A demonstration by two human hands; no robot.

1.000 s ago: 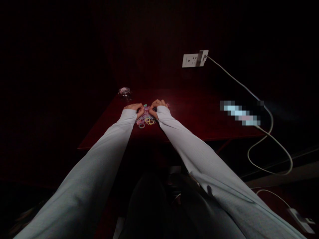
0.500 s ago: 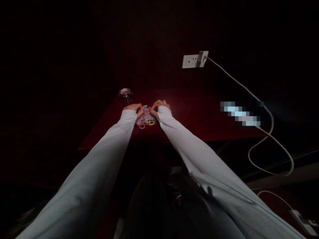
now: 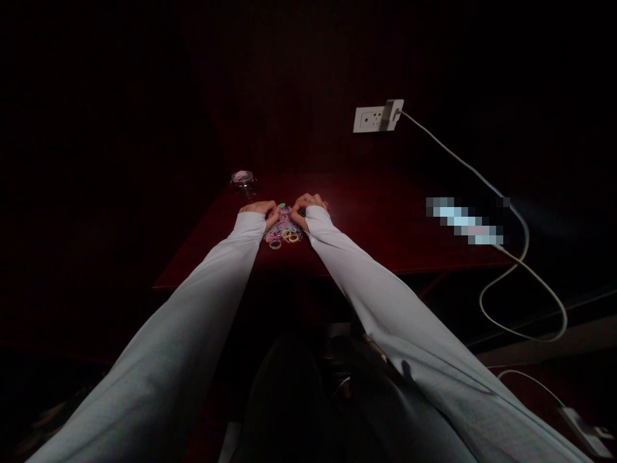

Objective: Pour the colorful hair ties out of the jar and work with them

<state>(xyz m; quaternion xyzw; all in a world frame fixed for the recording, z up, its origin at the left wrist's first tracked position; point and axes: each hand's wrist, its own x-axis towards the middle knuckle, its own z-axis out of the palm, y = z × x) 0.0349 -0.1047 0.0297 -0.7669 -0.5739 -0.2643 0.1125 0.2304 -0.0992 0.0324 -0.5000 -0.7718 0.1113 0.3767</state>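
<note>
A pile of small coloured rings that look like hair ties (image 3: 284,230), in pink, purple, yellow and green, lies near the table's front edge. At its left side is my left hand (image 3: 260,208), its fingers curled and closed near the top of the pile. A small green piece (image 3: 282,206) shows by those fingertips; whether they hold it is unclear. Across the pile, my right hand (image 3: 309,204) is bent inward with thumb and fingers drawn together. What either hand grips is too small and dark to make out.
A clear lidded jar (image 3: 243,179) stands at the dark red table's (image 3: 376,225) back left. On the wall, a socket (image 3: 376,119) holds a plugged-in charger. Its white cable (image 3: 463,161) loops past a blurred-out object (image 3: 465,220) on the right. A power strip (image 3: 585,431) lies lower right.
</note>
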